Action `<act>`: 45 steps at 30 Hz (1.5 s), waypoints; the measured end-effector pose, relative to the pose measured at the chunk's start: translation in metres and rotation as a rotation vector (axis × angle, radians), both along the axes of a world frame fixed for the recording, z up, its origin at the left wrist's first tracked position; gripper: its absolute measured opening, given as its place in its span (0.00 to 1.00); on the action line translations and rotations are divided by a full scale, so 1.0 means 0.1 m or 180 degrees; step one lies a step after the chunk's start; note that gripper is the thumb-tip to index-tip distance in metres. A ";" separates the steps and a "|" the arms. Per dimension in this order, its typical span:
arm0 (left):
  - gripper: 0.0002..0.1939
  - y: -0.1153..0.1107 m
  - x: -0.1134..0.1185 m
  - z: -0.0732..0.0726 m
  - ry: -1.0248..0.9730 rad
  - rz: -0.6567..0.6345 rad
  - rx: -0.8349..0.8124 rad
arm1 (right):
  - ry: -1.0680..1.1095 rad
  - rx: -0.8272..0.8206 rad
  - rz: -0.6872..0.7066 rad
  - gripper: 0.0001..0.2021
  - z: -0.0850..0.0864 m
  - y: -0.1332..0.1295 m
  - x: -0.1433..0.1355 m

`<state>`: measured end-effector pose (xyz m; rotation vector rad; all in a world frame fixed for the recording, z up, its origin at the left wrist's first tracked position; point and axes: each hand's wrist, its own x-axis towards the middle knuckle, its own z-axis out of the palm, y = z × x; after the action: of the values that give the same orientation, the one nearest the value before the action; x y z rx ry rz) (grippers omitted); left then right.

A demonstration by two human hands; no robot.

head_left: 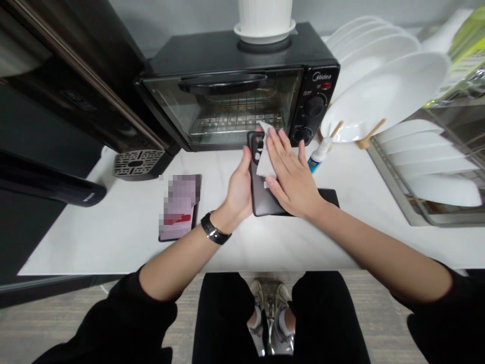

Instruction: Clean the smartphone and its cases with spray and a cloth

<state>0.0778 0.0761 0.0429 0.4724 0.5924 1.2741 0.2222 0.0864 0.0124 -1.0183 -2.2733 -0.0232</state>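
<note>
My left hand (239,188) grips a dark smartphone (263,198) by its left edge, tilted up above the counter with its camera lenses facing me. My right hand (293,174) lies over the phone's back, pressing a light grey wiping cloth (266,164) near the lenses. The cloth's upper corner sticks out past the fingertips. Partly hidden under my right wrist is a flat black object (330,196) on the counter. Close beyond the right hand stands a small white bottle (320,154) with a blue label.
Another phone (180,207), its screen partly pixelated, lies on the white counter (113,232) to the left. A black toaster oven (235,60) stands behind, carrying a white pot (265,17). White plates (386,96) and a dish rack (405,197) are at right, a drinks machine (138,164) at left.
</note>
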 end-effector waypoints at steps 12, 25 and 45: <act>0.24 0.12 -0.27 0.21 -0.0034 0.0278 0.0416 | -0.0355 0.0181 0.1152 0.35 0.03 -0.21 -0.13; 0.27 0.01 0.01 -0.09 -0.0011 0.0088 -0.0583 | -0.0126 -0.0129 0.0892 0.52 -0.10 -0.07 -0.10; 0.26 0.09 -0.08 -0.01 -0.0187 0.0102 -0.0443 | -0.0211 -0.0227 0.1178 0.51 -0.10 -0.15 -0.13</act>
<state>0.0693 0.0850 0.0423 0.3102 0.6364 1.2633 0.2091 0.0712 0.0021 -0.6251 -2.5051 0.1827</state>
